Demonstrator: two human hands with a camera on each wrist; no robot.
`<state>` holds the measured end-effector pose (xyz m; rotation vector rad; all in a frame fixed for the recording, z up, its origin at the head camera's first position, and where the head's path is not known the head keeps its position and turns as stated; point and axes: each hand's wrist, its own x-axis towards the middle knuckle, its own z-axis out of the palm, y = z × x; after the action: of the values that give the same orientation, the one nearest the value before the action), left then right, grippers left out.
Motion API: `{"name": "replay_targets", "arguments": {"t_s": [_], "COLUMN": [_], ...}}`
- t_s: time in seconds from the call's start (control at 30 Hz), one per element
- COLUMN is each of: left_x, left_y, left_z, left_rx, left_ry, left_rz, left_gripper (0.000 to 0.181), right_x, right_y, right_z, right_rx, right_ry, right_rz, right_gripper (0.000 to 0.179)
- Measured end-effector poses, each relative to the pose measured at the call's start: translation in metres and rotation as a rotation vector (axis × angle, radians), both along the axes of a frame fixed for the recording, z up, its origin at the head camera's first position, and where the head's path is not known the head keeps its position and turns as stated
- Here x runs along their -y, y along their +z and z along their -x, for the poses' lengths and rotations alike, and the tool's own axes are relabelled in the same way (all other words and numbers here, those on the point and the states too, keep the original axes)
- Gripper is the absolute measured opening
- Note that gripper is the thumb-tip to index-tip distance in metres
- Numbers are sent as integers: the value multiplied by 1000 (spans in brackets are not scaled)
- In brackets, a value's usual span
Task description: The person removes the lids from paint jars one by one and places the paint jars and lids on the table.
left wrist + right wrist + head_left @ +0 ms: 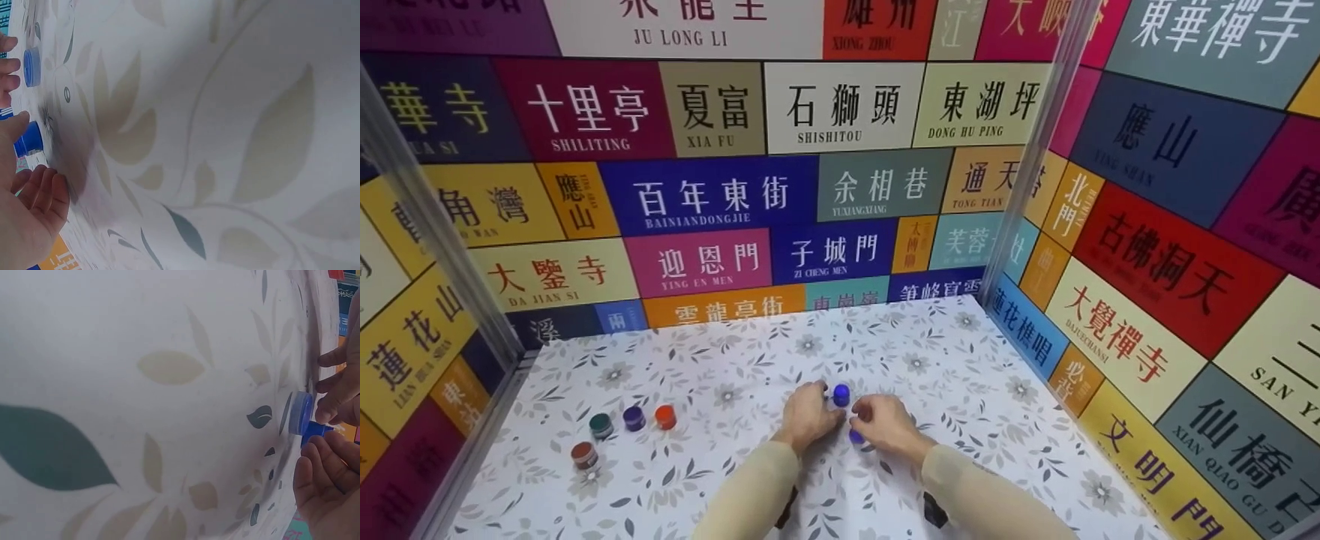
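Note:
Two small blue pots stand close together between the hands. In the head view the farther pot (841, 394) is just beyond the fingertips of my left hand (808, 414). The nearer pot (856, 436), partly hidden, is beside the fingers of my right hand (891, 426). In the right wrist view the nearer pot (301, 413) shows a blue top and a translucent side. The left wrist view has the farther pot (31, 139) between the left thumb and fingers (45, 194), with a gap around it. Both hands are loosely bent, holding nothing.
To the left are an orange-red pot (665, 417), a purple pot (634, 418), a green pot (601, 425) and a brown-lidded pot (584, 455). The table (720, 465) has a leaf-patterned white cover. Sign-printed walls (840, 112) enclose its back and sides.

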<state>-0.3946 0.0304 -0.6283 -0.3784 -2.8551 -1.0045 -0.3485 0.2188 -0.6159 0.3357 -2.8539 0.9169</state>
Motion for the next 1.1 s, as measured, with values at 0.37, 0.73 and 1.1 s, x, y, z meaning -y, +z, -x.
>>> {"name": "replay_targets", "arguments": {"t_s": [0.37,0.73,1.1], "left_x": [20,38,57], "left_y": [-3,7,13], "left_z": [2,0,0], "left_rx": [-45,-103,-67], "left_ry": [-24,-28,20], "left_rz": [10,42,8], "left_gripper": [46,33,34], "right_x": [6,14,24], "right_y": [9,18,17], "right_z": [5,14,15], "right_rx": [64,-40,-13], "right_ry": [-2,84,82], "right_rz": [-8,-15,-8], "right_gripper": [15,15,19]}}
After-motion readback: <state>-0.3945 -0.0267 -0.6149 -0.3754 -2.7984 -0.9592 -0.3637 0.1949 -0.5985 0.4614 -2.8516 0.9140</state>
